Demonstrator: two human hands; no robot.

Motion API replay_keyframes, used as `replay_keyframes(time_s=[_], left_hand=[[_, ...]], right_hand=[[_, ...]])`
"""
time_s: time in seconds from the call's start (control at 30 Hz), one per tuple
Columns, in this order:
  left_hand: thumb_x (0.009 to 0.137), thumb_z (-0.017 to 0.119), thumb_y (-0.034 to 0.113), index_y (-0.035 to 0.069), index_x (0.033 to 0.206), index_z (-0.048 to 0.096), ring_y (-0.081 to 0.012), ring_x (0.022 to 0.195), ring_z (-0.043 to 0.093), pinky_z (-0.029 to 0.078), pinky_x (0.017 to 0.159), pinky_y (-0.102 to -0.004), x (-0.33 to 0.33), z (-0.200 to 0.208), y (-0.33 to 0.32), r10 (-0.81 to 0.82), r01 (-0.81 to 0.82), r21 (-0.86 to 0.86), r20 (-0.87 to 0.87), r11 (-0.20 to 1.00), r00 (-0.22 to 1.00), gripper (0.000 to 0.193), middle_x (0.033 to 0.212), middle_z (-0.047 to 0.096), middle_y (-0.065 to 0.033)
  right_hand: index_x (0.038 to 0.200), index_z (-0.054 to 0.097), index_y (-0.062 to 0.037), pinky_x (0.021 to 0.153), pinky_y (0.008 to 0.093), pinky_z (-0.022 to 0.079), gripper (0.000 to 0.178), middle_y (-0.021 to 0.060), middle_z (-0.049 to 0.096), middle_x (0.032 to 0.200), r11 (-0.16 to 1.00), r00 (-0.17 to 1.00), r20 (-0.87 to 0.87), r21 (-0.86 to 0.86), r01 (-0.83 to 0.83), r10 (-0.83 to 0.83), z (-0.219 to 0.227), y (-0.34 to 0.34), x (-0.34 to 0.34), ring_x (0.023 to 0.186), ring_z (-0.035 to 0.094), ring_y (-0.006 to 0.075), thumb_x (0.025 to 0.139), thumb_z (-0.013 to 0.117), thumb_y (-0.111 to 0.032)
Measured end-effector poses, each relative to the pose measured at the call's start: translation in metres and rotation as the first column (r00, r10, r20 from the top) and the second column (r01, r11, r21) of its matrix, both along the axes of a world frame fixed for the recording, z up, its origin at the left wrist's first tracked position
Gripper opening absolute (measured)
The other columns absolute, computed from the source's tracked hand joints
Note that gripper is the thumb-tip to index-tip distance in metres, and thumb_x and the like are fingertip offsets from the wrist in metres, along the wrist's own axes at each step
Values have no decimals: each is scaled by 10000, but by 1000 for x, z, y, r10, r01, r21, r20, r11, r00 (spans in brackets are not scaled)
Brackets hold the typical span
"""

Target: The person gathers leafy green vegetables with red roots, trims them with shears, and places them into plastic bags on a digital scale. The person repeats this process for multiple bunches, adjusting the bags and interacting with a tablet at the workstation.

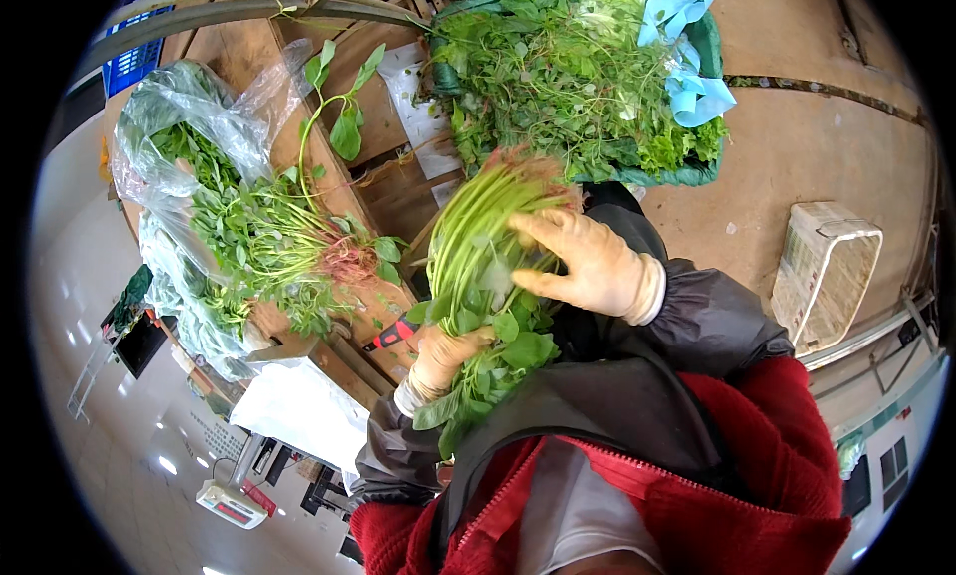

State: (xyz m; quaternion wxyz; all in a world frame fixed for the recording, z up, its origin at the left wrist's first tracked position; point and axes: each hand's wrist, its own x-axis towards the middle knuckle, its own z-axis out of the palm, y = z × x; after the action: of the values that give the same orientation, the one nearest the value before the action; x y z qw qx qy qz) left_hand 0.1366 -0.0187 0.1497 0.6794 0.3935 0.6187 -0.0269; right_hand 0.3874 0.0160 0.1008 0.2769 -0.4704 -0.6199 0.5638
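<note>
Your left hand (448, 358) is clamped round the bunch (466, 276), at its 7 o'clock; right hand's (583, 264) fingers are apart at its 3, contact unclear. Bunch is mid-view, roots (533, 167) toward 1. Likely light, bendy; leaves (528, 349) probably bruise, so you'd best grip mid-stems (460, 222).

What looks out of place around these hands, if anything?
A long leafy stem juts away from the greens on the left, out of line with the rest. Light-blue strips lie crumpled on heaped vegetables, clearly not produce. The held bundle looks fairly neat.
</note>
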Motion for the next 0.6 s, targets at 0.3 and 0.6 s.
replay_keyframes(time_s=[0.3, 0.6], left_hand=[[794, 679, 109, 12, 1159, 534, -107, 830, 529, 453, 735, -260, 2, -5, -7, 64, -61, -52, 62, 997, 996, 405, 966, 590, -9], [765, 636, 76, -4, 956, 616, -124, 724, 542, 452, 649, -286, -30, -19, -33, -126, 131, 193, -38, 972, 991, 209, 818, 607, -25]], right_hand=[[969, 662, -42, 903, 313, 457, 266, 97, 642, 1018, 980, 975, -152, -142, 141, -162, -36, 20, -20, 999, 597, 241, 726, 715, -137], [1034, 688, -103, 888, 295, 493, 218, 109, 653, 1087, 949, 948, 93, -59, 311, -305, -95, 55, 39, 1004, 629, 223, 861, 556, -98]])
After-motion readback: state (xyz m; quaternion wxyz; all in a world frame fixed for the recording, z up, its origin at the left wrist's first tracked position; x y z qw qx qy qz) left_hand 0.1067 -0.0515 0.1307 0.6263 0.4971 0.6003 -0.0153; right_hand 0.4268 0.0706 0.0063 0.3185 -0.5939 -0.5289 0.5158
